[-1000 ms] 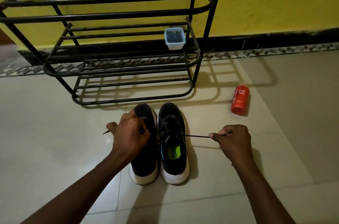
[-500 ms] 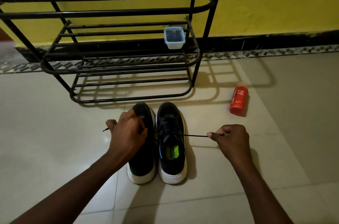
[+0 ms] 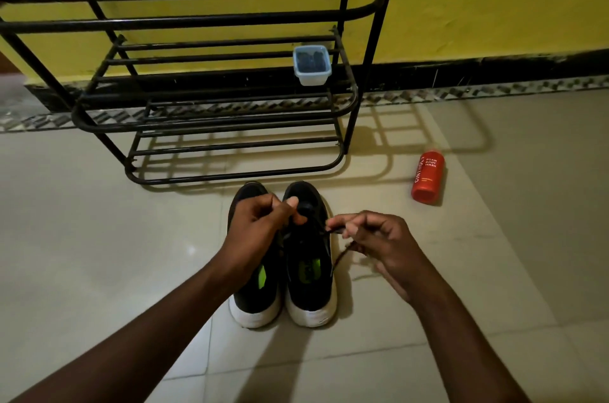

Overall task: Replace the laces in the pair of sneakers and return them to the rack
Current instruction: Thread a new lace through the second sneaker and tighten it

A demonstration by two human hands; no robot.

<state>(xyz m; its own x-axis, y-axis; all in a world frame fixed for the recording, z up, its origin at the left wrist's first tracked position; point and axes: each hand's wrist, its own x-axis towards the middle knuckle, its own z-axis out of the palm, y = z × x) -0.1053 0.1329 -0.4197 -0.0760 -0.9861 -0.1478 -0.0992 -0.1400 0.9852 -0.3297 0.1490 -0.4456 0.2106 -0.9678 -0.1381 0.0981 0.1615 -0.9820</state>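
Left grip (image 3: 260, 226), right grip (image 3: 372, 237) on lace (image 3: 338, 259)

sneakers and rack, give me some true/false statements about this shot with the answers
1. Both sneakers stand on the floor in front of the rack. True.
2. The red bottle stands on a rack shelf. False: it lies on the floor, right of the rack.
3. The right hand pinches a lace. True.
4. The blue container sits on the floor. False: it sits on a rack shelf.
5. The left hand lies flat on the floor. False: it is curled above the sneakers' toes, gripping lace.
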